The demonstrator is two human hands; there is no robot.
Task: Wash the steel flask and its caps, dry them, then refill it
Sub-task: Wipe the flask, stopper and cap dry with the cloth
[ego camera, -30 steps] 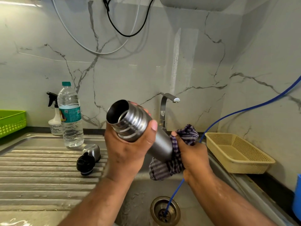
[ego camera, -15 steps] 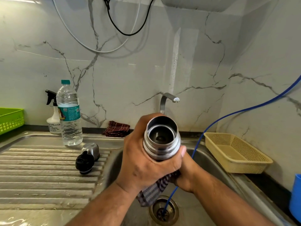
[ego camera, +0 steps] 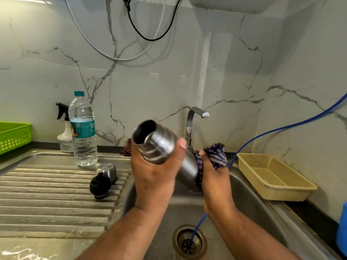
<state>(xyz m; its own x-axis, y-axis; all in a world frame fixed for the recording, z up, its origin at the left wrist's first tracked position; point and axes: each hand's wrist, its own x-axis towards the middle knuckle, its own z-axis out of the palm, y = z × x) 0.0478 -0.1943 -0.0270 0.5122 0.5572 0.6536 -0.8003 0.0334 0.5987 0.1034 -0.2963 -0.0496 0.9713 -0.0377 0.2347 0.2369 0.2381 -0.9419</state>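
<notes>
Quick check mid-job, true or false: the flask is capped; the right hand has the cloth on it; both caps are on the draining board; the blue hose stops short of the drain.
The flask is capped: false, its mouth is open; the left hand grips its neck.
The right hand holds the striped cloth against the flask: true.
The black cap and steel cap lie on the draining board: true.
The blue hose stops short of the drain: false, it runs into it.

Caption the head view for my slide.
Left hand grips steel flask; right hand holds striped cloth against its base.
</notes>
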